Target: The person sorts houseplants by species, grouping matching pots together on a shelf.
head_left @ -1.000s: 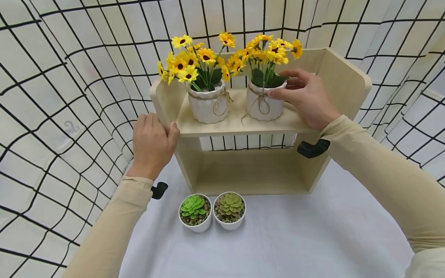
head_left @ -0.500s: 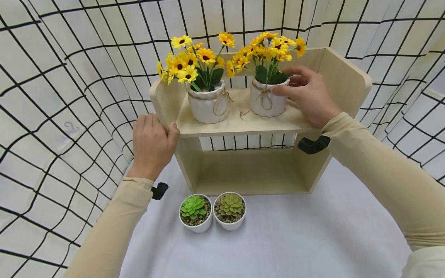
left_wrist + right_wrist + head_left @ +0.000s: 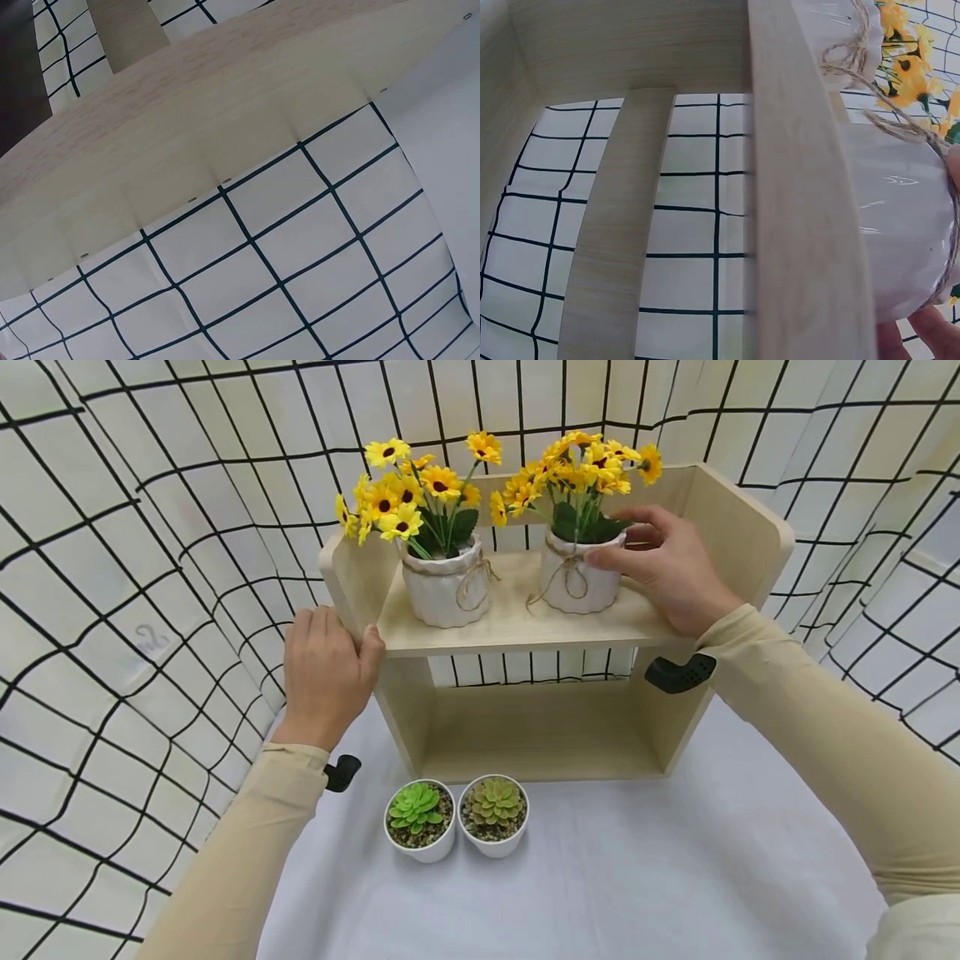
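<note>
My right hand (image 3: 663, 568) holds a white ceramic flower pot (image 3: 573, 585) by its right side, thumb in front near the rim. Yellow artificial flowers fill this pot, and a twine bow circles it. It stands upright on the upper board of a wooden shelf (image 3: 525, 635). To its left, apart from it, is a matching flower pot (image 3: 447, 593). My left hand (image 3: 326, 672) grips the shelf's left side panel, thumb on the front edge; its other fingertips are hidden. In the right wrist view the held pot (image 3: 900, 217) shows beside the board's edge (image 3: 802, 225).
Two small white pots with succulents, a bright green one (image 3: 420, 820) and a duller one (image 3: 495, 816), stand side by side on the white cloth (image 3: 585, 877) before the shelf. Black wire grid panels (image 3: 217, 568) enclose the back and sides.
The held flower pot has moved a little to the right along the board with my right hand, widening the gap between both flower pots. My left hand keeps its place on the shelf.
</note>
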`<state>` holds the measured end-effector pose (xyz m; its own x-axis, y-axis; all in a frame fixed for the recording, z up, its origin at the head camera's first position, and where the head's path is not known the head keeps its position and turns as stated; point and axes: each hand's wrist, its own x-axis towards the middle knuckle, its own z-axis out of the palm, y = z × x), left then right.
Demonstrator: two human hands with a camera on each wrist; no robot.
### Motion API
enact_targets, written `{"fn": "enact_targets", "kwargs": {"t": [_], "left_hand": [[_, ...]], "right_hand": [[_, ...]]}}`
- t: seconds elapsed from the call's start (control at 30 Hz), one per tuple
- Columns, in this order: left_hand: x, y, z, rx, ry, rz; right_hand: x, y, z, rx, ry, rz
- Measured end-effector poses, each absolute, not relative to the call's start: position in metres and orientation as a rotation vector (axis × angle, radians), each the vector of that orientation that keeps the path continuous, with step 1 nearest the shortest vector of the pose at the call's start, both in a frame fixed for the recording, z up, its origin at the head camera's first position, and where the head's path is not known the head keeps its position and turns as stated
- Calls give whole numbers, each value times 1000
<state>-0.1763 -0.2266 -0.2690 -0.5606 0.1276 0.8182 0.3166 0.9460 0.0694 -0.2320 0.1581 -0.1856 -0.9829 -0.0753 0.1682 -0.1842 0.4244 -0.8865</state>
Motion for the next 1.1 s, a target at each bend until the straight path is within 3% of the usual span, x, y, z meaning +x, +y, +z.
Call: {"fn": "enact_targets", "kwargs": {"t": [0.57, 1.1], "left_hand": [[-179, -228, -275, -307, -2171, -295], [-178, -226, -271, -307, -2173, -310]], "right_hand": [[-196, 170, -196, 226, -2402, 1945], [-125, 169, -247, 619, -2081, 2218]]}}
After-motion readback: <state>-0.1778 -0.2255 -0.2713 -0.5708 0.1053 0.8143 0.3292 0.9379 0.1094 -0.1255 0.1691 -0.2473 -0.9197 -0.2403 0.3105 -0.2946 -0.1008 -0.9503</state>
